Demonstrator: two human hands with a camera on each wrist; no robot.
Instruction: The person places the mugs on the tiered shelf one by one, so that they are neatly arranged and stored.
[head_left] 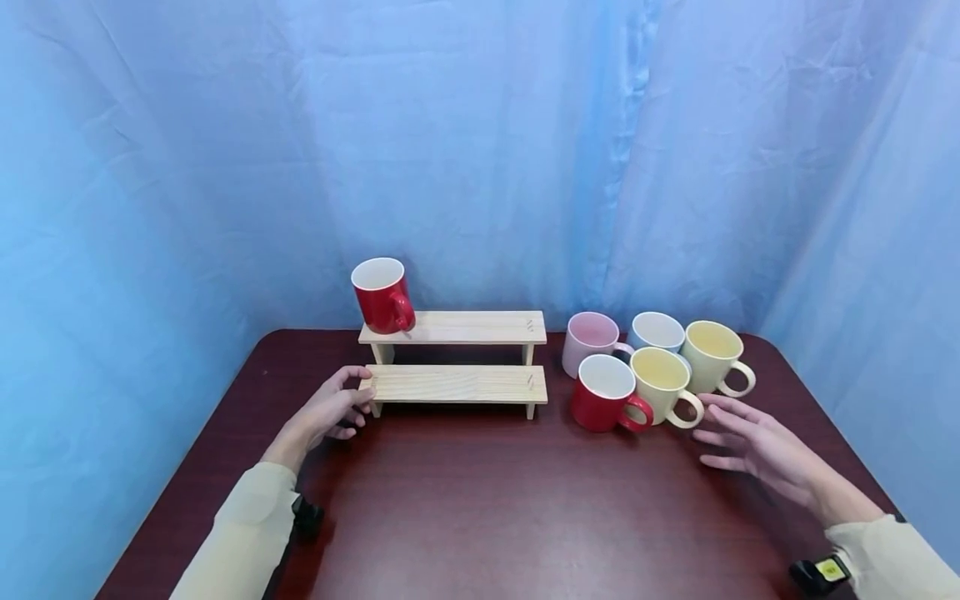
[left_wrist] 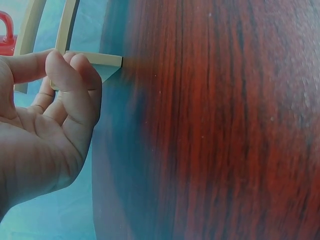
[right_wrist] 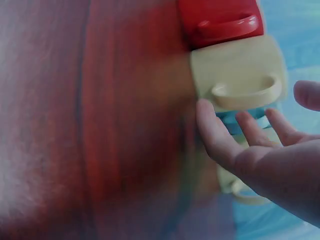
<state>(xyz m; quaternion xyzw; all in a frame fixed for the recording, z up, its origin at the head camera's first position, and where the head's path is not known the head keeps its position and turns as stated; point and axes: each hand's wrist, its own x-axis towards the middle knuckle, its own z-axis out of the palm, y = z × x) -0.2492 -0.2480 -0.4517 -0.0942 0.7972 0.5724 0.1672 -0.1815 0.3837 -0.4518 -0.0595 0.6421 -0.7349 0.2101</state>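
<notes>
At the left end of a pale two-step wooden rack (head_left: 457, 383), my left hand (head_left: 330, 408) grips the lower step, finger and thumb at its corners. The left wrist view shows curled fingers (left_wrist: 75, 95) overlapping the step's end. My right hand (head_left: 765, 450) is spread with parted fingers, its fingertips right by the handle of the front yellow mug (head_left: 660, 383). From the right wrist, that yellow mug (right_wrist: 235, 70) lies just beyond the fingertips, with nothing held. A red mug (head_left: 382, 304) stands upright on the left of the upper step.
Beside the front yellow mug stands another red mug (head_left: 600, 404). Behind them are a pink mug (head_left: 581, 346), a light blue mug (head_left: 652, 332) and a second yellow mug (head_left: 708, 358), close together. Blue curtains (head_left: 480, 167) hang behind the dark wooden table (head_left: 480, 508).
</notes>
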